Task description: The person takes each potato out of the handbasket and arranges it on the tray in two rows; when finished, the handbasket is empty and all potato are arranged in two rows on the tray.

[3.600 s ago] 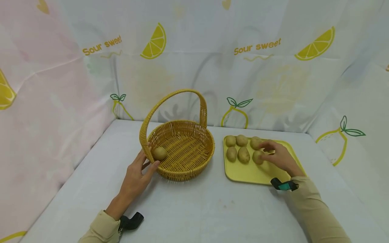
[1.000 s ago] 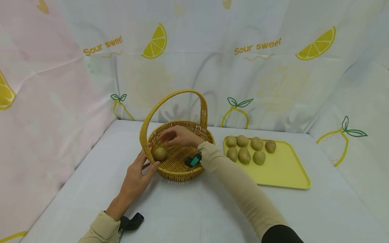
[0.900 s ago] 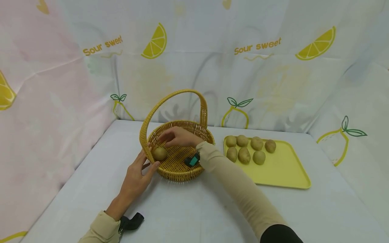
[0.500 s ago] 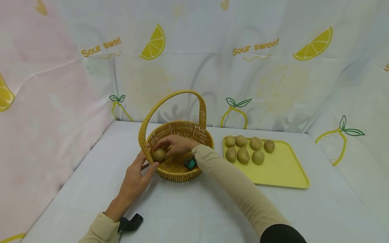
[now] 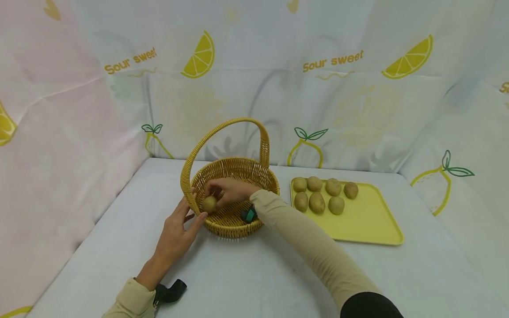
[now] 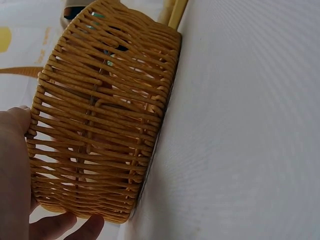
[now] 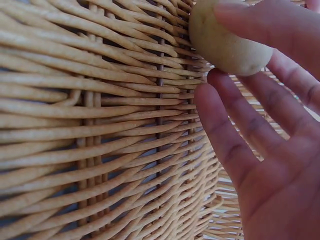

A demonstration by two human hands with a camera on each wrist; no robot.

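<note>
A yellow-brown wicker basket (image 5: 232,232) with a tall arched handle (image 5: 216,129) stands on the white table. My left hand (image 5: 175,232) grips the basket's left side by the foot of the handle, its thumb at the rim and its fingers around the outer wall. Inside, at the left wall, my right hand (image 5: 232,191) pinches a round potato (image 5: 209,204) between thumb and fingers. The right wrist view shows the thumb over this potato (image 7: 225,42), which sits close against the woven wall. Up close in the left wrist view is the woven side (image 6: 100,115).
To the right of the basket lies a yellow tray (image 5: 370,227). Several potatoes (image 5: 317,203) sit in two rows on its left and back part. A printed cloth wall (image 5: 238,88) closes the table's back, with more cloth on both sides.
My right hand has gone from the tray into the basket, then lowered onto the potato there and pinched it, shifting it slightly right. The left hand has stayed at the basket's side.
</note>
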